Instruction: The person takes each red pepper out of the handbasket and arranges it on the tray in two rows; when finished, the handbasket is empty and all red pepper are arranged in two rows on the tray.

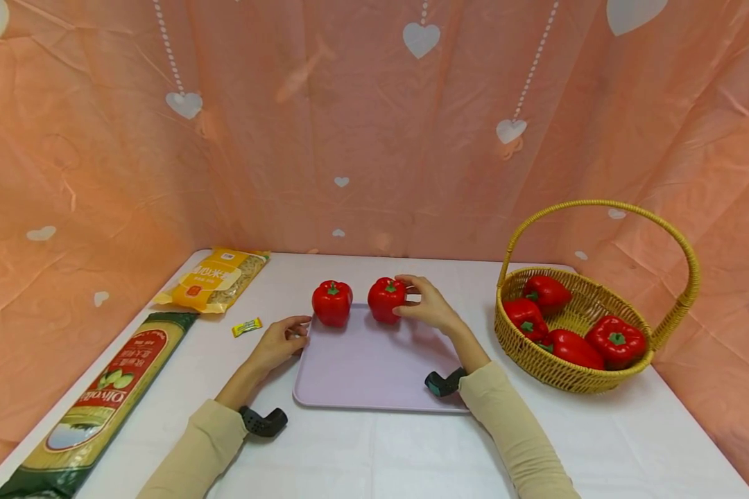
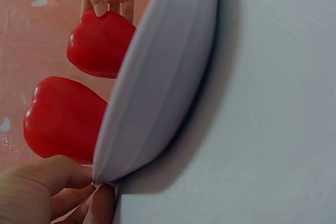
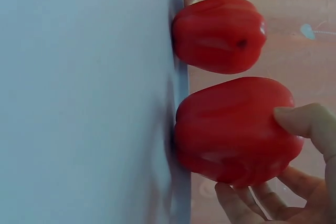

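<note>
A pale lilac tray [image 1: 381, 367] lies on the white table. My left hand [image 1: 281, 343] pinches its left rim between thumb and fingers, as the left wrist view shows at the tray's corner [image 2: 107, 174]. One red bell pepper [image 1: 332, 303] stands upright at the tray's far left, close to that hand. To its right, a second red bell pepper [image 1: 385, 299] is between the thumb and fingers of my right hand [image 1: 431, 305]. In the right wrist view this held bell pepper [image 3: 236, 129] has its base right at the tray surface.
On the right stands a yellow wicker basket [image 1: 537, 360] with a tall handle and several red bell peppers [image 1: 616, 341] inside. Along the left lie a yellow grain bag [image 1: 215, 281], a long pasta pack [image 1: 102, 402] and a small yellow-green packet [image 1: 246, 327]. A peach curtain [image 1: 349, 138] hangs behind.
</note>
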Tool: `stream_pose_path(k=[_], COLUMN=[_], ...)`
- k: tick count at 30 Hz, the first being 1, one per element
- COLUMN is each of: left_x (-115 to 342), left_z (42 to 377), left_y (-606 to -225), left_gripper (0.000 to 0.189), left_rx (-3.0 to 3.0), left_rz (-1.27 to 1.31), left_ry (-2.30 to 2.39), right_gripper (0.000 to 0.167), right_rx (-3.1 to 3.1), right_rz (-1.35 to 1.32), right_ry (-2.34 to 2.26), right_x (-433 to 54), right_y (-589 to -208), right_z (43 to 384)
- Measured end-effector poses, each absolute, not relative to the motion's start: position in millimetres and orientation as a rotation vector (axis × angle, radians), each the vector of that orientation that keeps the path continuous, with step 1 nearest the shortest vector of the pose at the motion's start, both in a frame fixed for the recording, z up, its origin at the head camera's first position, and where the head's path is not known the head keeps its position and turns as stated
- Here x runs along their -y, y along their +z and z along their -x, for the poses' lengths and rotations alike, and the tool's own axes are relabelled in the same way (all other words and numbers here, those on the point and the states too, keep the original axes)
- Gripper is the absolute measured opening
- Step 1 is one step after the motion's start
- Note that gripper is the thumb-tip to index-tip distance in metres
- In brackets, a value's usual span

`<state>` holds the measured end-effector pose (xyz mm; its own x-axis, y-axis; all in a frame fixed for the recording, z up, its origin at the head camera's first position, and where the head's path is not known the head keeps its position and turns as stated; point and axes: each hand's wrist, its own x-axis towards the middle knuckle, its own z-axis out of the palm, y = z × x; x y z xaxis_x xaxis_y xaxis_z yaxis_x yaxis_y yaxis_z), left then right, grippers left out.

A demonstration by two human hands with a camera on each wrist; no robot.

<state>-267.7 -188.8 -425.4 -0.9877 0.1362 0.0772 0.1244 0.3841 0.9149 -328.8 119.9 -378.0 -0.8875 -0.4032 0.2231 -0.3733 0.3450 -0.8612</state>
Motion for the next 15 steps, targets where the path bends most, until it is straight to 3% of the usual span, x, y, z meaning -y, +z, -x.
stream_pose_path(k=[15], left_x=[190.2], left_z=[270.4], left_y=[-429.2], left_gripper=[0.045], left_rx=[-2.631], left_rz=[-0.206], left_ry=[1.678], right_gripper=[0.061], right_rx=[-2.557], right_rz=[0.736], right_ry=[-1.550], right_x=[-118.3], right_y=[-378.4], right_z=[327.0])
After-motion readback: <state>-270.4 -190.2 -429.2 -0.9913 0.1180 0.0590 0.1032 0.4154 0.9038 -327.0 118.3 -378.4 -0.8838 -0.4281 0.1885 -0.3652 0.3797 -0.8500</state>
